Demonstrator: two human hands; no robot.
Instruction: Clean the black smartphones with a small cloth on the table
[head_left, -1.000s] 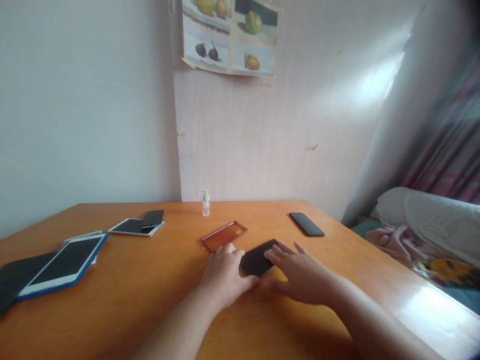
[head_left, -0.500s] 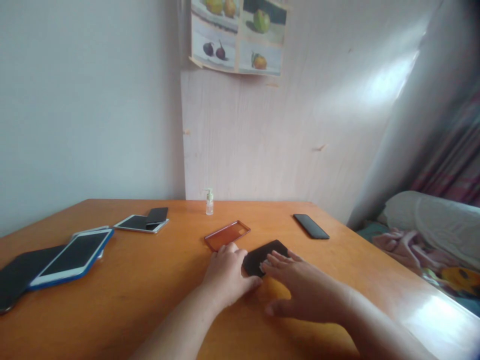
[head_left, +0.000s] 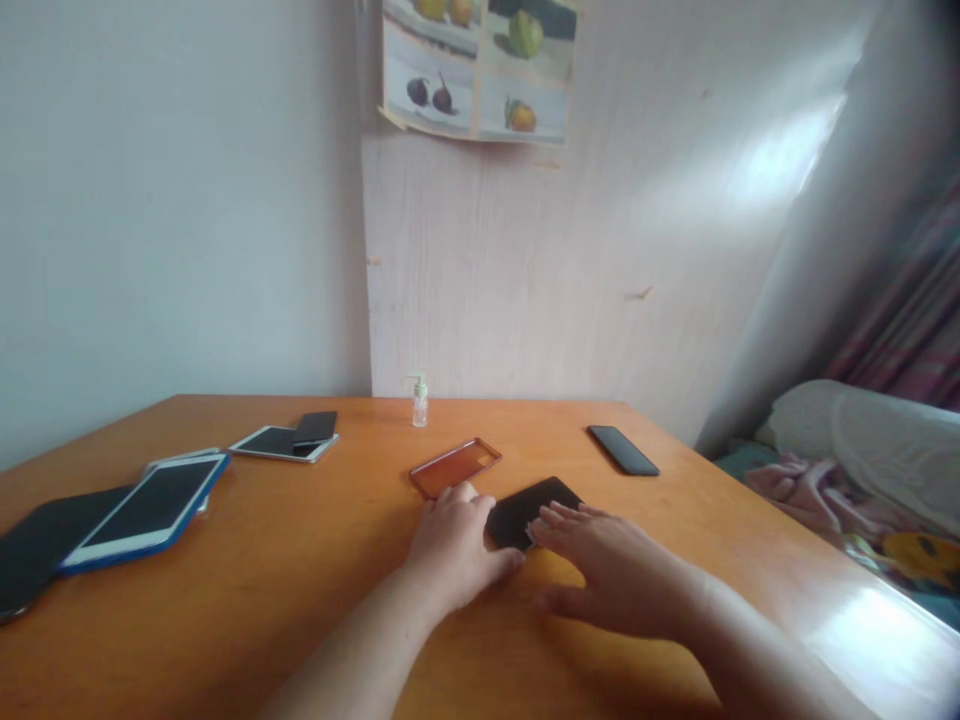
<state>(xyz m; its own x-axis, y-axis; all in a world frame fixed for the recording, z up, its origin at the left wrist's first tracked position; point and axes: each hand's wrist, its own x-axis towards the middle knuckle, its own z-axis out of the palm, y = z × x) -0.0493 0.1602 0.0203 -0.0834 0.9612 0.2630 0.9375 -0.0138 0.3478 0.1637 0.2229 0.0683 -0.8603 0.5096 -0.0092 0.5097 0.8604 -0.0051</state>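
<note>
A black phone (head_left: 525, 512) lies on the wooden table in front of me. My left hand (head_left: 457, 545) steadies its left end, with curled fingers at the far side and the thumb at the near edge. Over the phone's right part lies my right hand (head_left: 600, 560), fingers stretched flat and thumb held apart. A small whitish piece (head_left: 531, 532), perhaps tissue, shows beneath its fingertips; most of it is hidden. Just beyond my left hand is a clear reddish-brown phone case (head_left: 450, 467), partly covered by my fingers.
A pump bottle (head_left: 420, 405) stands near the wall. Another black phone (head_left: 622, 450) lies at the right. To the left are a blue-cased tablet (head_left: 154, 505) on a dark flat object (head_left: 45, 545), and a white tablet (head_left: 274, 442) with a dark phone-like object (head_left: 316, 428) on it.
My right hand and the whitish piece under its fingertips have slid slightly to the right over the phone. My left hand stays at the phone's left end.
</note>
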